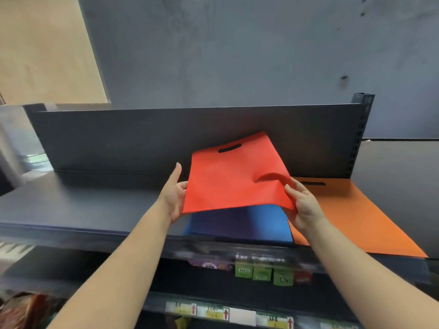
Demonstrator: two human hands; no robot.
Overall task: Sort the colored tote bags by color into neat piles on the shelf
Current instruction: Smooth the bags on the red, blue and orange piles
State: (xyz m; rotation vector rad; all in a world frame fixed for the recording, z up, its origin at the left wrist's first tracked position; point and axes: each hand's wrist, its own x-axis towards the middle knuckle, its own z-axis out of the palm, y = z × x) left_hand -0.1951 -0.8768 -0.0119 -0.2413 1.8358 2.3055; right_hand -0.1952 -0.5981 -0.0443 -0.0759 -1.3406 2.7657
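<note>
Our fingers close on the two lower corners of a flat red non-woven fabric tote bag [234, 173] with a die-cut slot handle. In the head view, our left hand [174, 195] takes the bag's lower left edge, thumb on top, the other fingers mostly hidden behind the fabric with one pointing up. Our right hand [303, 205] pinches the lower right corner between thumb and curled fingers, and the fabric puckers there. The red bag is lifted and tilted above the dark metal top shelf [95, 203], its handle end toward the shelf's dark back panel [142, 136]. Under it, a flat blue fabric tote bag [240, 223] lies on the shelf. Just beside that, to the right, lies a flat orange fabric tote bag [351, 217], its front corner overhanging the shelf edge. On a lower shelf stand small green boxes [263, 274], blurred, and yellow price labels [211, 311] line a shelf edge below them.
</note>
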